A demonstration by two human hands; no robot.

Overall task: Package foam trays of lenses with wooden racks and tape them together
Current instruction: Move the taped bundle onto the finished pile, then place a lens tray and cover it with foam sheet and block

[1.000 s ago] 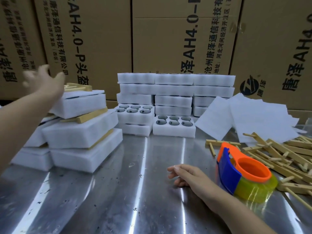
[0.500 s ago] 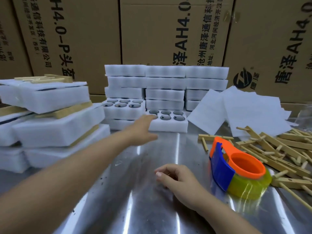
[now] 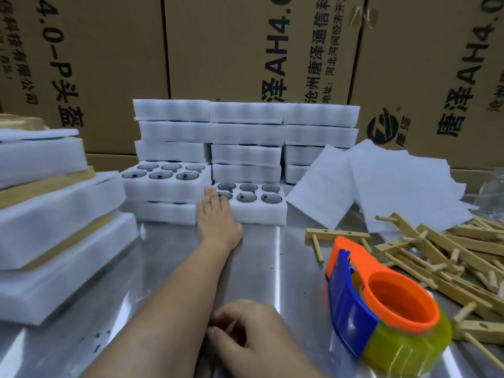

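Some packs (image 3: 54, 211) are done at the left edge of the bench (image 3: 163, 274) — my flat left hand (image 3: 215, 216) touches another tray (image 3: 261, 214), right hand (image 3: 253, 334) loose, empty.

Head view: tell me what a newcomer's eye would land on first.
The orange and blue tape dispenser at the near right of the metal table grabs the eye first. Next comes the left hand, fingers straight, touching the open foam tray of dark lenses mid-table, before a wall of stacked foam trays. Wooden racks lie heaped at the right.
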